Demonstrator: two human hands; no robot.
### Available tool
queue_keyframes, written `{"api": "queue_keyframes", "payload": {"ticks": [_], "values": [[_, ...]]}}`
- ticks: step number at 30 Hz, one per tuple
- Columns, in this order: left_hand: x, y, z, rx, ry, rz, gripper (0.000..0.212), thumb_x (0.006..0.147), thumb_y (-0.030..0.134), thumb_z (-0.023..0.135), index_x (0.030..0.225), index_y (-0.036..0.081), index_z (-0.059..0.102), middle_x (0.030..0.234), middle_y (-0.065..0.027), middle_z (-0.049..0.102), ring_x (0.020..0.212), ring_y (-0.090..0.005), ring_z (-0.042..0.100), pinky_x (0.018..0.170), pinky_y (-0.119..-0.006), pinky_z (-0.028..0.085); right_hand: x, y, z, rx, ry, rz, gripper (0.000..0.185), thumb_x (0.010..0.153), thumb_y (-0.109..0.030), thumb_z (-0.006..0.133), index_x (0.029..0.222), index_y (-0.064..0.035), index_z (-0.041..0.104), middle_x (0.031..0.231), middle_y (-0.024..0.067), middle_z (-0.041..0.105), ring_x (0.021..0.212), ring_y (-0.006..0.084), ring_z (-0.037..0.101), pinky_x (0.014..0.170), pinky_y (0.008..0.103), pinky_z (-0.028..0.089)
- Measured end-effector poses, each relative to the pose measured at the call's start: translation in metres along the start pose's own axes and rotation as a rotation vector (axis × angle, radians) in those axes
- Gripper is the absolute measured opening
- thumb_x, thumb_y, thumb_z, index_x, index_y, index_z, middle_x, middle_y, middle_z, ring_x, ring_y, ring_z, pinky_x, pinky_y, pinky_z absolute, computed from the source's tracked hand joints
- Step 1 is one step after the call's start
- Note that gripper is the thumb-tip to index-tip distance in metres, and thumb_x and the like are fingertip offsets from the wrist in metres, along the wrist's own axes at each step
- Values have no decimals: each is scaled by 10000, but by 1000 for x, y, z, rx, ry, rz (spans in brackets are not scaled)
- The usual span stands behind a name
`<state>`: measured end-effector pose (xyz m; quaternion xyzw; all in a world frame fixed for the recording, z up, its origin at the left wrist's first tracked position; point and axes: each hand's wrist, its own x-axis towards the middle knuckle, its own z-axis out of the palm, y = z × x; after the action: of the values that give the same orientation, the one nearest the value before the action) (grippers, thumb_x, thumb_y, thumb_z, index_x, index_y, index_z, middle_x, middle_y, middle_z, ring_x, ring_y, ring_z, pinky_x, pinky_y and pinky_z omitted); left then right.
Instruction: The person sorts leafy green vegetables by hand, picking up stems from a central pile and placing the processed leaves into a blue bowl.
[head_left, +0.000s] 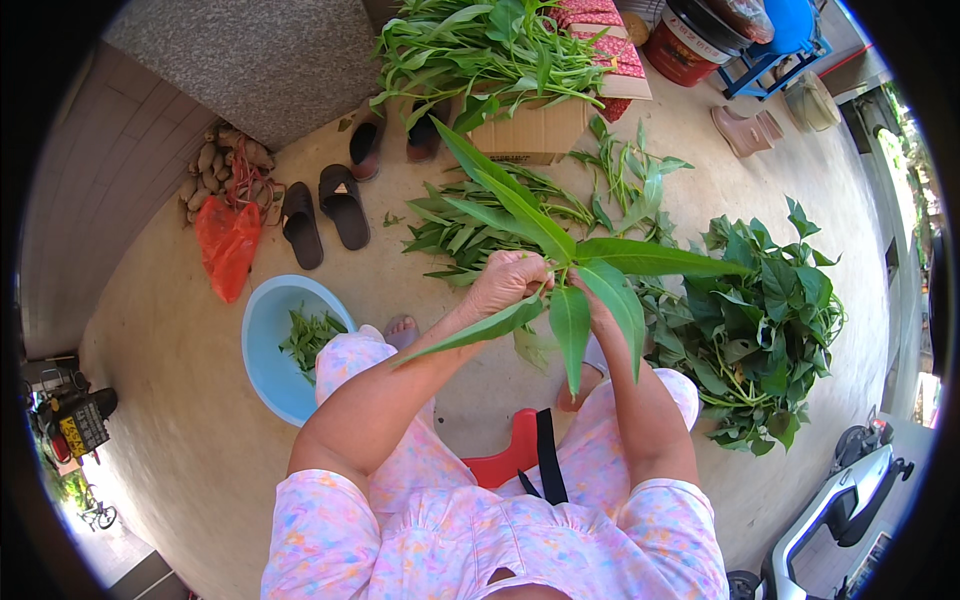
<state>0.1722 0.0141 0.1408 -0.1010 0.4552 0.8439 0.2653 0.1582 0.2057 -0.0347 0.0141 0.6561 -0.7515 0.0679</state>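
Note:
In front of my knees I hold up a leafy water spinach shoot (564, 241), its long pointed leaves spread out in several directions. The fingers of my left hand (516, 279) are curled tight at its left side, by the stem. My right hand (590, 300) grips it close by on the right, partly hidden behind a drooping leaf. The two hands are almost touching. Below and left of them stands a light blue plastic basin (262, 337) with picked green leaves (309, 336) inside. Beyond my hands, bunches of long-leaved greens (465, 225) lie on the concrete floor.
A heap of broad-leaved vines (765, 322) lies at right. More greens (487, 52) rest on a cardboard box (529, 131) ahead. Slippers (345, 206), a red plastic bag (227, 244) and tubers (214, 169) are at left. Under me is a red stool (517, 442).

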Motion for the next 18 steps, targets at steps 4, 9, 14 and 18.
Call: {"api": "queue_keyframes", "payload": {"ticks": [4,9,14,18], "values": [[-7,10,-2,74,184,181,40,665,17,556,630,17,537,558,-7,505,463,-62,441,437,-196,336,-4,-93,45,-722,88,-69,104,694,-37,597,791,0,604,637,36,584,564,72,522,528,219,431],[-13,18,5,-139,227,253,66,666,15,520,608,38,499,560,23,482,454,-50,428,434,-188,348,-2,-91,50,-436,221,-7,131,648,-47,631,773,-10,625,570,21,561,501,52,485,480,213,398],[-7,16,-14,32,330,397,116,687,48,508,574,66,489,525,8,422,459,-69,397,443,-215,342,6,-78,50,-446,221,30,119,659,-70,656,748,3,625,537,12,547,492,50,477,468,217,386],[-11,39,-9,-220,335,223,89,731,104,479,658,76,436,550,-4,398,462,-107,410,430,-235,373,11,-78,40,-175,222,148,106,697,-74,663,716,17,613,559,14,553,495,45,474,468,195,394]]}}
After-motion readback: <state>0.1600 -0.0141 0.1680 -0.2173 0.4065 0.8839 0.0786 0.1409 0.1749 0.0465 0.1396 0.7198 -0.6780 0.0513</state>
